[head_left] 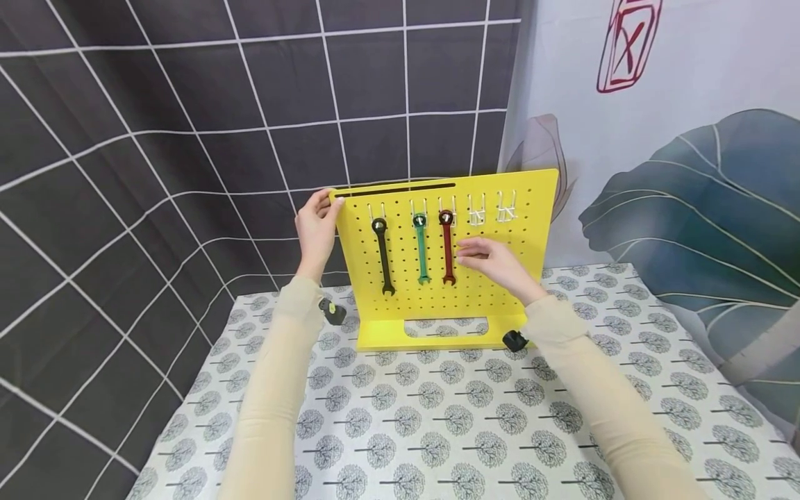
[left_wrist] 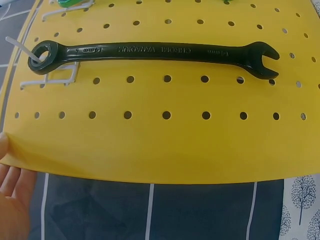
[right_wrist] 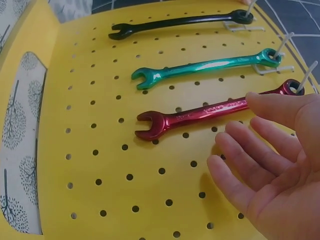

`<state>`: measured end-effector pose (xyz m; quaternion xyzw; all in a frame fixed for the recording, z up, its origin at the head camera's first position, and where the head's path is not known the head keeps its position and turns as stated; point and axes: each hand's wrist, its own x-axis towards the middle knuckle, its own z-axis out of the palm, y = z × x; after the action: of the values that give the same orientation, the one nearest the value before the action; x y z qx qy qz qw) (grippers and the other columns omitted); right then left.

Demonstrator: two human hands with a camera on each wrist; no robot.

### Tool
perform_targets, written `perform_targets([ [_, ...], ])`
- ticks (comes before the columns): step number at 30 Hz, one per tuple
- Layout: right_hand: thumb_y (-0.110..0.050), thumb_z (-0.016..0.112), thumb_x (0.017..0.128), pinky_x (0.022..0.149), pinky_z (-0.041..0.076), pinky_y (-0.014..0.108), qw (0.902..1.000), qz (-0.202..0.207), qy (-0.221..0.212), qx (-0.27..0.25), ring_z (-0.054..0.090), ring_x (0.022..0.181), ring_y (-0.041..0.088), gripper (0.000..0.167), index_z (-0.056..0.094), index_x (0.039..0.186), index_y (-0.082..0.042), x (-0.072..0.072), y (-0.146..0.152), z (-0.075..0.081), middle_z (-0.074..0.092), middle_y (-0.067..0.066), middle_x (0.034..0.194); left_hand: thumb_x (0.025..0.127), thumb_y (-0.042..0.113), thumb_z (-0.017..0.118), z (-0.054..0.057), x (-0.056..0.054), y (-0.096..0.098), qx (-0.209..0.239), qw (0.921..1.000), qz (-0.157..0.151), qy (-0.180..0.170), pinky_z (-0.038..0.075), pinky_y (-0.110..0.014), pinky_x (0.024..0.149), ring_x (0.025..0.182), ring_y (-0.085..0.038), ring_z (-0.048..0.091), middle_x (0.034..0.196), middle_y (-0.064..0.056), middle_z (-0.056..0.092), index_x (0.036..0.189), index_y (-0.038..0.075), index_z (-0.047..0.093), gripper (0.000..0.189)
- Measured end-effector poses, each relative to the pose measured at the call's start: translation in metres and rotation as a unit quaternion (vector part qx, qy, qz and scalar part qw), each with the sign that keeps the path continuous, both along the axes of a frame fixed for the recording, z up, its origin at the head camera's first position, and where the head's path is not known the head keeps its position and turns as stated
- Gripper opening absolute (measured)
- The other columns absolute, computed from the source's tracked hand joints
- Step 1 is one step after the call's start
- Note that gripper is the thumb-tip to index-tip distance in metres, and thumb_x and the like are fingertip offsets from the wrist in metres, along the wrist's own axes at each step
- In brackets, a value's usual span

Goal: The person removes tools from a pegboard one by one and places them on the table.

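A red wrench hangs near the frame's centre, with a green wrench and black wrench to its left, on a yellow pegboard. The right hand has its grip loosely spread beside the red one; the left hand pinches the pegboard's upper-left corner. All three look settled; two white hooks right of centre carry none.
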<state>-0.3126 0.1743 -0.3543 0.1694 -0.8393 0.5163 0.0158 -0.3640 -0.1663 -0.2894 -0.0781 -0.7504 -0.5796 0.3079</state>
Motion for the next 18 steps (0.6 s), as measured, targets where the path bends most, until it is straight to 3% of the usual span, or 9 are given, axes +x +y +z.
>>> perform_targets([
  [18,-0.027,0.071,0.095,0.102,0.048,0.048,0.9995,-0.014,-0.027,-0.001,0.058,0.119,0.031,0.054,0.053,0.141,-0.004,-0.012,-0.022,-0.006,0.061,0.015,0.132,0.095,0.021,0.073,-0.001,-0.002,-0.001,0.002,1.0,0.0,-0.003,0.056,-0.029,0.09,0.103,-0.022,0.07,0.115,-0.014,0.071,0.126,0.003,0.068,0.036],
])
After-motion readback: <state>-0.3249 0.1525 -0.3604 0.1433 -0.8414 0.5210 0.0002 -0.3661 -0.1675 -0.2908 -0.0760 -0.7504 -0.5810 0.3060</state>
